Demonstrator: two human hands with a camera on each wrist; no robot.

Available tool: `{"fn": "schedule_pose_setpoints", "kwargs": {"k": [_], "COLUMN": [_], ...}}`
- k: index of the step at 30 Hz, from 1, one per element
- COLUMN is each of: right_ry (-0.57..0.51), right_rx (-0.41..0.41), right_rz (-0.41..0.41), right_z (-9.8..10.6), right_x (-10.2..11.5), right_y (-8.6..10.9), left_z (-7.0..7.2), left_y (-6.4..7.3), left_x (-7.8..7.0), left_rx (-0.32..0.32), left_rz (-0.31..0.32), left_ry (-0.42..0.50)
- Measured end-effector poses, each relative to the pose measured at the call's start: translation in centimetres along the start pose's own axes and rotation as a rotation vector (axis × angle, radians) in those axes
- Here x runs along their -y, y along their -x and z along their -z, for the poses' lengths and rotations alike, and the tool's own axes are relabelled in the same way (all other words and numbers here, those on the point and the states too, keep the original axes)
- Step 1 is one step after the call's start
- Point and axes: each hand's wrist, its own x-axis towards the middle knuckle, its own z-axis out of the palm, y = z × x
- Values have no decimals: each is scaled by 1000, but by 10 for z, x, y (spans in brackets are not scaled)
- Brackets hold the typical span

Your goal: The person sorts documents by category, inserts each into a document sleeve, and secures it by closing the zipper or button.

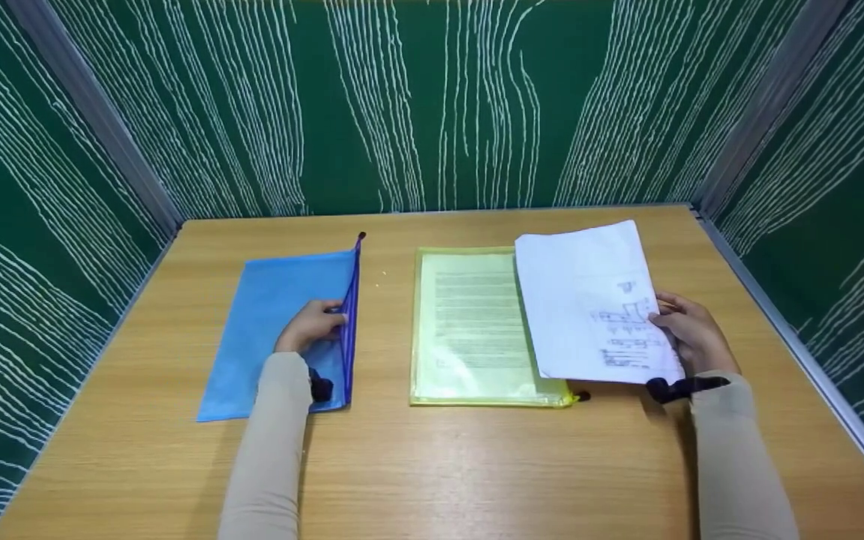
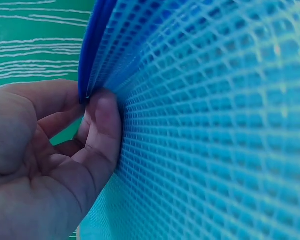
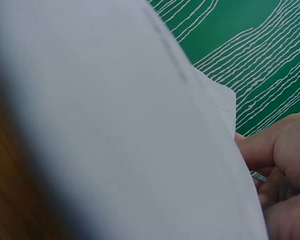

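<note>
A blue mesh zip pouch (image 1: 274, 300) lies on the left of the table, its zip edge facing right. My left hand (image 1: 312, 326) pinches that edge near its middle; in the left wrist view the thumb and fingers (image 2: 105, 112) hold the dark blue zip band (image 2: 92, 55). Over on the right, my right hand (image 1: 691, 330) grips the right edge of white paper (image 1: 574, 285) with handwriting and sketches near its lower right. The paper is raised and tilted, overlapping a yellow-green zip pouch (image 1: 424, 330) that has a printed sheet inside.
The wooden table (image 1: 477, 472) is walled by green panels (image 1: 469, 97) with white wavy lines at the back and sides. Small white specks lie between the pouches. A dark zip pull (image 1: 582, 396) sticks out at the yellow-green pouch's lower right corner.
</note>
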Motion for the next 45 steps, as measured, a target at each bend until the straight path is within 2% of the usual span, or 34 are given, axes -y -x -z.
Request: {"fn": "schedule_pose_setpoints", "kwargs": {"k": [6,8,11,20,29,34,41,45], "right_ry": [-59,-105,-123,-29,-47,-55,-68,-12], "right_rx": [48,78,89,35,26,43,104,85], "right_rz": [48,85,92,16,-38,0,108,87], "right_z": [2,3,3,3,3,2,0,-1], "right_x": [-5,-6,-6,-5,-6,-7,-10,-9], "right_y": [1,3,3,0,0,0,-1,-1], "left_z": [-11,-15,-20,-33,-45,-52,-67,-73], "left_y": [-5,-4,-5,-13,-14,-18,-26,-28], "left_x": [-3,-7,-9,-11,-20,-25,-32,-34], "left_rx": [-19,-11,-6,-1,12,27,53,49], "left_rz": [26,28,23,27,2,-12,-37,-33], "left_ry": [83,113,147,214,268,300,325,320]}}
